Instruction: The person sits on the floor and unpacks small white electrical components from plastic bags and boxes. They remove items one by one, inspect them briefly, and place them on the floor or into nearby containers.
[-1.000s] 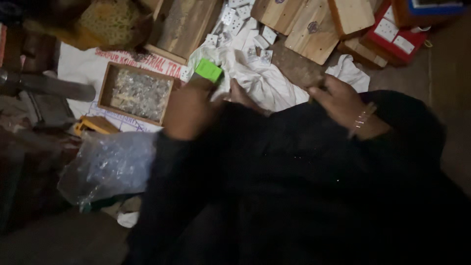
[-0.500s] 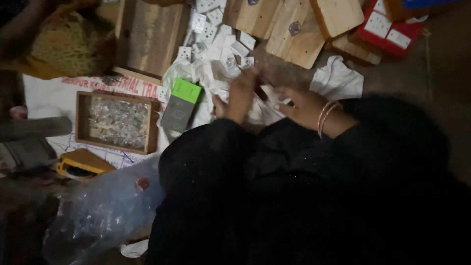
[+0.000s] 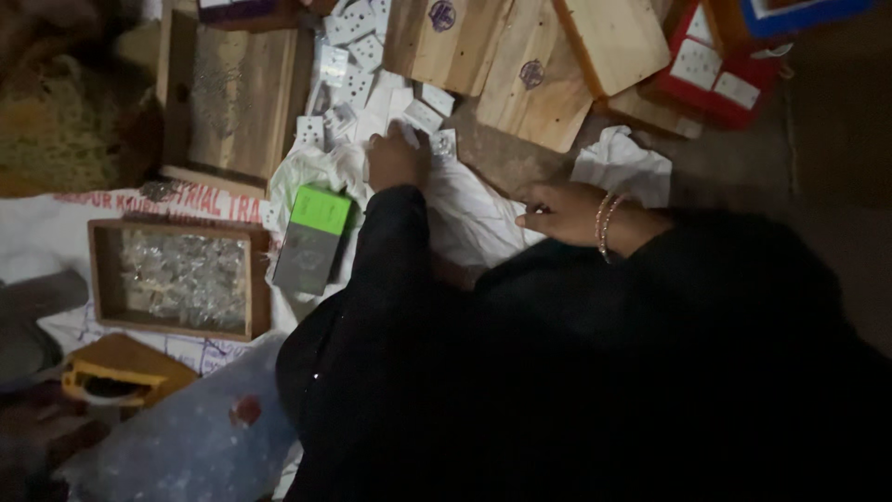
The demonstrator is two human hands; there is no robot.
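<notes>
The left hand [image 3: 398, 156], fingers curled, rests on small white cards [image 3: 358, 70] at upper centre of the frame; whether it grips one cannot be told. The right hand [image 3: 557, 209], loosely closed, presses white cloth [image 3: 474, 218]. Loose cards could scatter if brushed. One green-topped box [image 3: 314, 237], two wooden trays [image 3: 177, 277].

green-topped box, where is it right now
In the head view the green-topped box lies left of centre on the white cloth, between the wooden tray and the left sleeve, below the left hand.
</notes>
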